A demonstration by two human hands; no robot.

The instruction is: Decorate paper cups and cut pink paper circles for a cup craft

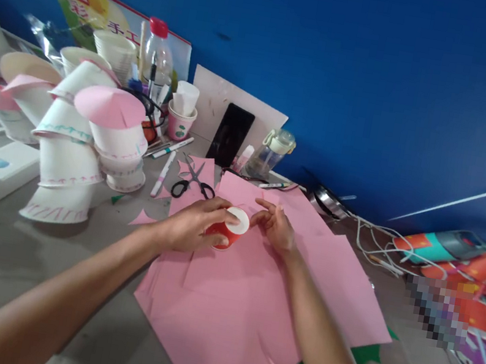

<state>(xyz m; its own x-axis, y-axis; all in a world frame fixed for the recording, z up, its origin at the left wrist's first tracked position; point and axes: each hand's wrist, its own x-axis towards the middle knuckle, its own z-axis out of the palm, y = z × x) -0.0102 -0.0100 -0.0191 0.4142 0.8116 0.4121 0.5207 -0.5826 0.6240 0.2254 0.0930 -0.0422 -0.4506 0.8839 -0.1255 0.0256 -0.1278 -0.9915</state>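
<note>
My left hand (201, 222) is closed around a small red paper cup (228, 238), whose white round end tilts up toward me. Just to the right, my right hand (277, 225) has its fingers apart, with nothing visible in them. Both hands are above overlapping sheets of pink paper (231, 310). Black-handled scissors (195, 183) lie with blades apart on a pink scrap beyond my left hand. A capped marker (163, 174) lies left of the scissors.
Stacked white paper cups (67, 159), one stack topped by a pink paper cone (110, 107), stand at left. A phone (230, 136) leans on a white board against the blue wall. A water bottle (271, 152) stands beside it. White cables (373, 241) and orange cups (469, 276) are at right.
</note>
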